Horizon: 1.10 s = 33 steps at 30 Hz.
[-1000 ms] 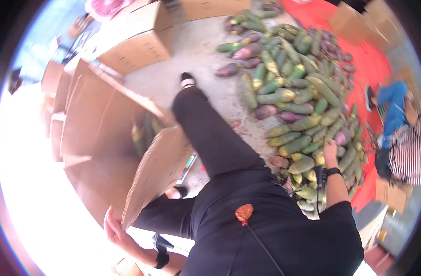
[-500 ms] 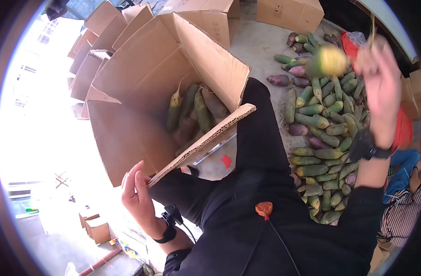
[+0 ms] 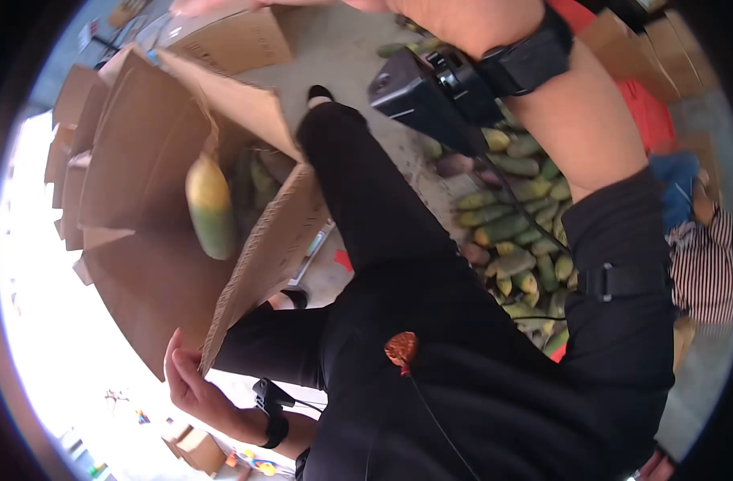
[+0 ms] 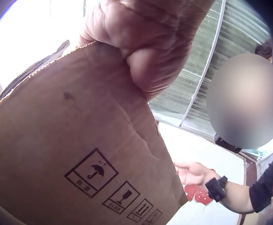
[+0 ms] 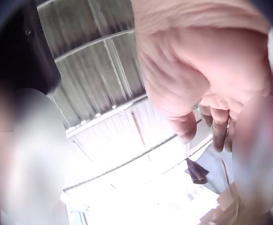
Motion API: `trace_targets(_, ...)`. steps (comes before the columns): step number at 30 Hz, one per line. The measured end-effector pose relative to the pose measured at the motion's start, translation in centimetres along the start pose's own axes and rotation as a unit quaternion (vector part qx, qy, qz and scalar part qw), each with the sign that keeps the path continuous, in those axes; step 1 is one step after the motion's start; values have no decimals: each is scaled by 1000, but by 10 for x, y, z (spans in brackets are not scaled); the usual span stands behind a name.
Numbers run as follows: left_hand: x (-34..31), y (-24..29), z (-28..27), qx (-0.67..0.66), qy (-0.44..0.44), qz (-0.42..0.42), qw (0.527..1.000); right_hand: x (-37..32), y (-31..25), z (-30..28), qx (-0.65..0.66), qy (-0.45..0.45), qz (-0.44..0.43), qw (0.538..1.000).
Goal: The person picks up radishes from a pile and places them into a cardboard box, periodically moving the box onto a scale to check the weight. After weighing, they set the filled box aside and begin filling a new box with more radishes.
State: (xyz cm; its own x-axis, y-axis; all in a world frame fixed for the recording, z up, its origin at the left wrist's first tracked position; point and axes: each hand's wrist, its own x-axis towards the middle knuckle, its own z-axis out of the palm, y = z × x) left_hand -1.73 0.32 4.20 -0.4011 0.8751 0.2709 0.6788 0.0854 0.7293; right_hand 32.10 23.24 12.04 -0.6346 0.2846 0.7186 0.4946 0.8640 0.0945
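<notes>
My left grip (image 3: 191,378) pinches the edge of the cardboard box (image 3: 142,168) at its near flap, fingers curled round it. My right grip (image 5: 192,65) is raised above the box, loosely bent and empty. A green-yellow fruit (image 3: 210,207) is in mid-air over the box's opening. A fruit pile (image 3: 506,228) lies beside the box.

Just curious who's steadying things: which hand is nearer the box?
Left. The left hand grips the box by a flap; the right hand is raised above it, apart.
</notes>
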Motion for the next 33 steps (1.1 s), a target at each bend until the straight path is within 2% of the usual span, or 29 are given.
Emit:
trace_targets(1,0,0,0,18,-1,9,1000,-33,-14,-18,130,-35,160,978)
trace_targets(2,0,-1,0,34,2,18,999,-62,-30,-37,254,-62,311,914)
trace_targets(3,2,-3,1,37,-1,33,999,-98,-7,-15,203,-117,372,898)
trace_targets(4,3,-4,1,34,-9,36,999,-130,-25,-31,196,-159,482,839)
trace_targets(6,4,-4,1,52,-3,22,998,-243,-29,-17,119,-182,469,856)
trace_targets(7,6,-5,-1,69,-3,9,998,-295,-43,-17,133,-217,541,802)
trace_targets(8,6,-4,0,69,-11,14,997,-340,-64,-23,111,-216,593,768)
trace_targets(10,6,-1,4,67,19,32,997,-421,-116,-34,81,-222,709,664)
trace_targets(13,5,7,7,70,26,10,997,-530,-209,-42,-8,-227,816,532)
trace_targets(14,5,10,8,75,35,-10,996,-553,-237,-43,-48,-238,834,495)
trace_targets(16,7,4,9,67,32,-7,997,-570,-285,-45,-35,-158,931,328)
trace_targets(18,11,-2,4,58,32,-9,998,-637,-344,-19,-1,-31,968,250)
trace_targets(20,12,-7,5,28,19,-10,999,-555,-336,-21,-51,-104,978,176)
trace_targets(22,12,-8,4,36,23,-27,999,-578,-360,0,-47,-71,975,204)
trace_targets(24,13,-9,1,50,34,-45,997,-573,-351,8,-55,-44,990,119)
trace_targets(25,14,-10,1,62,22,-28,997,-591,-357,17,-65,-16,989,134)
trace_targets(26,14,-4,2,77,15,-11,997,-571,-349,10,-47,30,990,130)
trace_targets(28,12,-2,3,46,14,-35,998,-588,-350,11,5,67,984,165)
trace_targets(29,12,-4,0,57,1,-24,998,-581,-350,12,95,171,960,201)
trace_targets(30,11,-4,-1,71,-6,-3,997,-575,-343,15,67,140,960,235)
trace_targets(31,10,-2,0,46,-12,4,999,-591,-343,22,4,24,949,313)
trace_targets(32,9,5,2,50,-3,-12,999,-572,-331,19,32,37,941,336)
trace_targets(33,8,7,1,53,-7,-13,998,-572,-320,20,-8,-54,934,354)
